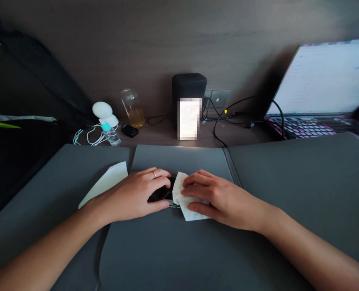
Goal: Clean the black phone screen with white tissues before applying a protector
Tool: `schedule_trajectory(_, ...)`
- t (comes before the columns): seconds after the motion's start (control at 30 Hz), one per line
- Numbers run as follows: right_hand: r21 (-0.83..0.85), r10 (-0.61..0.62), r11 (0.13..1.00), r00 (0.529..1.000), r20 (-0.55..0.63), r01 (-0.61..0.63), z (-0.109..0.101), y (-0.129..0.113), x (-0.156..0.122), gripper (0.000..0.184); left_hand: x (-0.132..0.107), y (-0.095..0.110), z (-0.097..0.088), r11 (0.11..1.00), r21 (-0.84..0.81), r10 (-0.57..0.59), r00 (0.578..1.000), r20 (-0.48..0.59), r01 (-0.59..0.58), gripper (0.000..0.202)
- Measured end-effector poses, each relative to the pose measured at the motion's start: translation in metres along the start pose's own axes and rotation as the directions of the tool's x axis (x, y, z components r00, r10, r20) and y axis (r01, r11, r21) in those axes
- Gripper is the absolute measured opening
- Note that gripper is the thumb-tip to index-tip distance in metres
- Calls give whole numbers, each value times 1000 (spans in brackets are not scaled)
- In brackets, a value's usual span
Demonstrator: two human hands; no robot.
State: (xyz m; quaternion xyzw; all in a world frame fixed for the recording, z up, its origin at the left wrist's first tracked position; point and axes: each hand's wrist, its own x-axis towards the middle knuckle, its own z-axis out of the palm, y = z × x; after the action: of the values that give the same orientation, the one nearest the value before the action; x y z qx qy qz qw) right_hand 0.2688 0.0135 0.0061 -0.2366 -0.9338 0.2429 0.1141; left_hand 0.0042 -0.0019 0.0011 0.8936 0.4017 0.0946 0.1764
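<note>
A black smartphone (159, 195) lies flat on the grey folding mat, its long side running left to right. Around its left end is my left hand (134, 193), with the fingers on the far edge and the thumb on the near edge. A ring shows on one finger. My right hand (218, 198) presses a folded white tissue (187, 208) onto the right part of the phone, fingers bent over it. That end of the phone is hidden under the tissue and hand.
A white sheet (111, 180) lies partly under my left forearm. Behind the mat (155, 254) stand a small spray bottle (110, 133), a white round device (103, 111), a black object (129, 130), a glass of amber liquid (135, 115), a black speaker (189, 83), cables and a laptop (325, 76).
</note>
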Motion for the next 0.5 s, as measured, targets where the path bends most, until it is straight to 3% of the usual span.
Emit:
schedule_trajectory(0.1, -61, -27, 998, 1000, -10, 26, 1, 1, -1, 29, 0, 0, 0, 1000, 12, -24, 1000, 13, 24, 22)
schedule_trajectory(0.2, -169, -122, 981, 985, -122, 100, 0, -5, -4, 42, 0, 0, 1, 999, 7, -40, 999, -4, 40, 35)
schedule_trajectory(0.3, -250, -213, 958, 934, -286, 142, -1, -20, -5, 47, 0, 0, 3, 1000, 7, 22, 997, -74, -22, 49)
schedule_trajectory(0.4, -188, -237, 968, 859, -454, 168, 2, -35, -5, 53, 2, 5, 8, 992, 37, 123, 989, -82, -120, 56)
schedule_trajectory(0.5, -175, -333, 943, 818, -470, 283, 7, -41, -5, 43, 5, 15, 20, 983, 36, 180, 983, -26, -179, 51)
